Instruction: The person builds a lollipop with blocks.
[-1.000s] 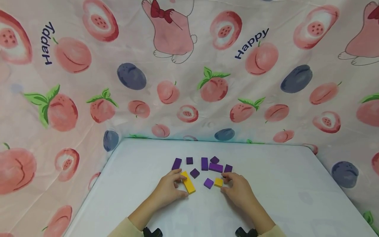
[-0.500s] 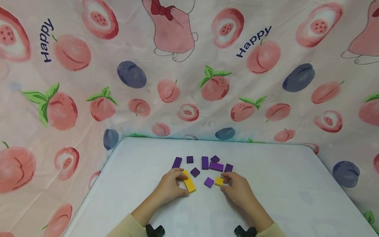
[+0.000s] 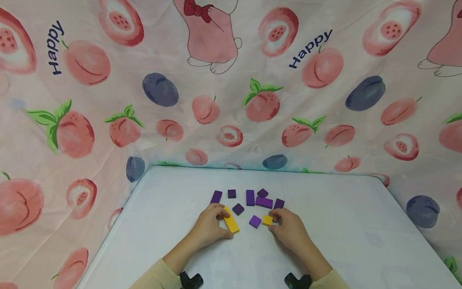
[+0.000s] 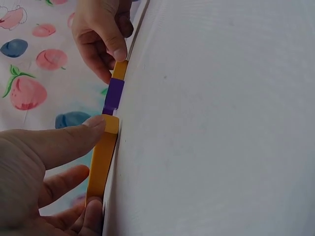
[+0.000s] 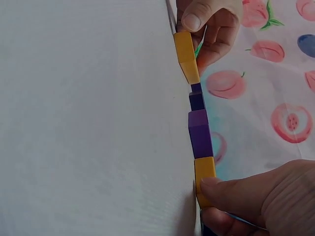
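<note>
My left hand [image 3: 209,225] pinches a long yellow block [image 3: 232,223] lengthwise, its thumb on the near end and its fingertips at the far end. The left wrist view shows the thumb pressed on the end face of this yellow block [image 4: 102,160]. A small yellow block [image 3: 267,220] is between the thumb and fingers of my right hand [image 3: 290,229]; in the right wrist view the thumb lies over its side. Between the two hands lies a bright purple block [image 3: 255,221], just left of the small yellow one. A dark purple block [image 3: 238,209] sits a little behind it.
Further purple blocks spread behind the hands: a long one [image 3: 216,196] at left, a cube [image 3: 232,194], an oblong [image 3: 250,198], another oblong [image 3: 264,202] and one [image 3: 279,203] by the right fingers. The white table [image 3: 346,224] meets a fruit-printed cloth [image 3: 231,92].
Everything in the head view sits slightly higher than a second ago. Both hands keep their grips on the yellow blocks, and the purple blocks stay in the same arrangement.
</note>
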Available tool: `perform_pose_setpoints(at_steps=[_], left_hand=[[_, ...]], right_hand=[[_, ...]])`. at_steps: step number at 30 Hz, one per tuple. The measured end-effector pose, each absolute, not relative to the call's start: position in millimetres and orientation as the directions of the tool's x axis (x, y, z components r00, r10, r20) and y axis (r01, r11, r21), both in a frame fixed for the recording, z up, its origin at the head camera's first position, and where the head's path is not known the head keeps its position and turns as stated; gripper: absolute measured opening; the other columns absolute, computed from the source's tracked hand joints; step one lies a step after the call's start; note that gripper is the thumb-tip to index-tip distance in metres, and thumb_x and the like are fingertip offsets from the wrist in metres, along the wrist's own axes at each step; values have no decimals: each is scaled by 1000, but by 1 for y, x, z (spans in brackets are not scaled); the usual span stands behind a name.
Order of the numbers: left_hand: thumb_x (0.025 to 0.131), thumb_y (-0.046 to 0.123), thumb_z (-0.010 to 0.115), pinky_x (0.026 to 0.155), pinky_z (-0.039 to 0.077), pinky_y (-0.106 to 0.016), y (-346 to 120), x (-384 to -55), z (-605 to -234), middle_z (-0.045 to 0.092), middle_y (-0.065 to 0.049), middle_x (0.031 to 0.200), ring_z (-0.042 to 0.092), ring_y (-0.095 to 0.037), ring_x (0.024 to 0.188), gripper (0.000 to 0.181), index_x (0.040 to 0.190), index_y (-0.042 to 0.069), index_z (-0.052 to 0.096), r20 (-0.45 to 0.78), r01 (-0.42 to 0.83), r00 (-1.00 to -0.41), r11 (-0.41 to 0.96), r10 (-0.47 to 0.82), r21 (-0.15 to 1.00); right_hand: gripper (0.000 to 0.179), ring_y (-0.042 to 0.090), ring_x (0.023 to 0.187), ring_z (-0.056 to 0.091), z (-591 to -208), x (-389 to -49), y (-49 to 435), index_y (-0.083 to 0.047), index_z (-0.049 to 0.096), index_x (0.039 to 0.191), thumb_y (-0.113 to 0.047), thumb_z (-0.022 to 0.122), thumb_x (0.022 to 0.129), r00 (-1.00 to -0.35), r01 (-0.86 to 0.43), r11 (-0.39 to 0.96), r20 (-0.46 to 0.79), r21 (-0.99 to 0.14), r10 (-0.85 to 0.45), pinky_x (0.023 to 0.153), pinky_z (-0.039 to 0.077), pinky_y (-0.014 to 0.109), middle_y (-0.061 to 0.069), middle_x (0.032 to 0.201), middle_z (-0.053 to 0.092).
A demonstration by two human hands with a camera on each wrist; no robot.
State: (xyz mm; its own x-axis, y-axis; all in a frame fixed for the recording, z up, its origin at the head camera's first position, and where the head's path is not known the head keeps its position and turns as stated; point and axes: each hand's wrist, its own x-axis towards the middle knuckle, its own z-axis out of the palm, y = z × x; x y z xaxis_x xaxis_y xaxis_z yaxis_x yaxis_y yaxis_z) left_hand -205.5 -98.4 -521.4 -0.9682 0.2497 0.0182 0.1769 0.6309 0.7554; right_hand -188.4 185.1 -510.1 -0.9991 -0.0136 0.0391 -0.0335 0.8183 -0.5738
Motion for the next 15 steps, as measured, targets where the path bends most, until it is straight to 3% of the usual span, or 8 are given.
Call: perform_pose_setpoints(at_steps=[15], left_hand=[[73,23,101,95,54,-32,-101,-206,-522,62,-6,150,60,-16,111,45,109,19,75,16,192,-961,628,276,754]], right_hand=[[31,20,94,60,-510,-188,183,-10,77,116,-9,88,86,-1000,-7,817,15,-577,1,95,55,47,-1,97,68]])
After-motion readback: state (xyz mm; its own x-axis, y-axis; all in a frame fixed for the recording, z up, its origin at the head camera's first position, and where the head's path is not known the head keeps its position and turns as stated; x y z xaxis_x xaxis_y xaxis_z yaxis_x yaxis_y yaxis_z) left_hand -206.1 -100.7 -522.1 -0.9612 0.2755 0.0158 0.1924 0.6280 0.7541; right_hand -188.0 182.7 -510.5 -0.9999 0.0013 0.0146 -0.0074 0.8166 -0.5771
